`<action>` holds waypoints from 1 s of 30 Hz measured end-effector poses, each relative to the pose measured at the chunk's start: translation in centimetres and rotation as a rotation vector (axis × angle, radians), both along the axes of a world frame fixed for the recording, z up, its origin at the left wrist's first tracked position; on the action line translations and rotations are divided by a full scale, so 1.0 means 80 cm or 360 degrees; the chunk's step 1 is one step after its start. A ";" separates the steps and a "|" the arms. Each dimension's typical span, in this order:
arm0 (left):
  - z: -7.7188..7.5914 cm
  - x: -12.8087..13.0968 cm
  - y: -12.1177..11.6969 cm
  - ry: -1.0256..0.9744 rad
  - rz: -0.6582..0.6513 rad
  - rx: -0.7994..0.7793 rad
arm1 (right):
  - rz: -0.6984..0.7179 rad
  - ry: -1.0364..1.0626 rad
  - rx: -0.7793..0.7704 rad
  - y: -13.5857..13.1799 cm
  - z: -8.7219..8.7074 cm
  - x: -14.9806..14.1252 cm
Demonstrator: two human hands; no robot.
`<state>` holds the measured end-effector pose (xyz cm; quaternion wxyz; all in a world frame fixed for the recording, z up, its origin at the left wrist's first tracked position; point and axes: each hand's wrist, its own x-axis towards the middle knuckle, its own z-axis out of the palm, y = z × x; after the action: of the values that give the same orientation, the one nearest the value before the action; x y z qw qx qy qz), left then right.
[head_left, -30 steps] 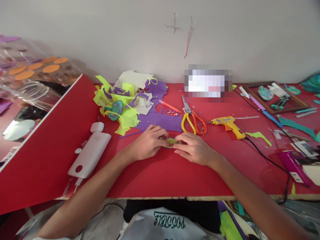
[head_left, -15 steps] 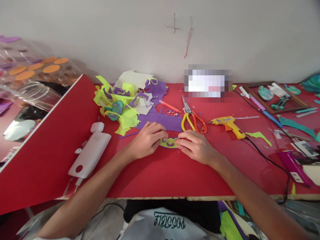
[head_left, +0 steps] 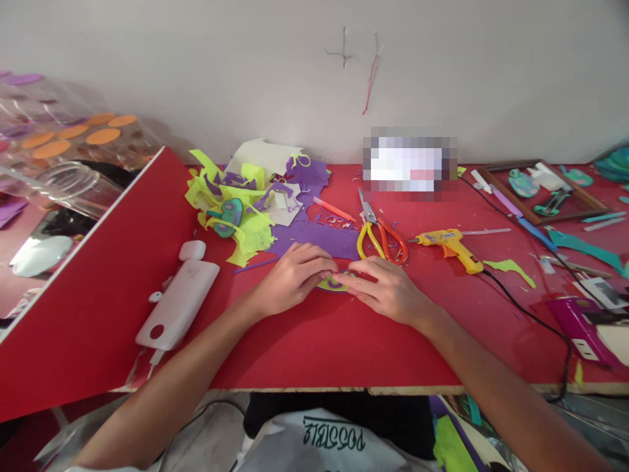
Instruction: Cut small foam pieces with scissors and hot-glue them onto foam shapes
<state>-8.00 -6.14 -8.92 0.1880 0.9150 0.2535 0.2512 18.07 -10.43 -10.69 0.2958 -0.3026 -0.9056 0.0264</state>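
A small yellow-green foam piece with purple trim (head_left: pixel 335 283) lies on the red table, largely covered by my fingers. From the left, my left hand (head_left: pixel 295 278) reaches over it with curled fingers, their tips pressed together on its top. On the other side my right hand (head_left: pixel 386 288) pinches its right end, fingertips close to those of the left. Just beyond my hands are a purple foam sheet (head_left: pixel 324 240) and scissors (head_left: pixel 382 241) with one yellow and one red handle.
Foam scraps (head_left: pixel 253 226) heap at the back left, beside a red divider (head_left: pixel 98 288). A white power bank (head_left: pixel 179 305) lies left of my forearm. Rightward are a yellow glue gun (head_left: pixel 449 246) with a trailing cord, a brown wooden frame (head_left: pixel 531 213) and a magenta power strip (head_left: pixel 582 328).
My left hand has shifted slightly right, over the foam piece, so its fingertips now meet the right hand's and cover more of it. My right hand has barely moved.
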 end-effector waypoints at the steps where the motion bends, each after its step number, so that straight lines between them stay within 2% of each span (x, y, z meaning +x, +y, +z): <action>1: 0.000 0.000 0.000 0.0002 0.0006 0.0007 | 0.0005 -0.0003 0.0001 0.000 0.000 0.000; 17: -0.001 0.000 0.002 -0.0021 0.0004 0.0053 | 0.0017 -0.0014 -0.0038 -0.001 -0.001 0.001; 30: 0.007 -0.001 -0.002 -0.0014 -0.0007 -0.0042 | 0.0033 -0.0035 -0.0024 -0.001 -0.001 0.001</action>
<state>-8.08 -6.27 -8.39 0.2017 0.9119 0.2540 0.2513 18.13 -10.48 -10.73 0.2832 -0.2958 -0.9117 0.0329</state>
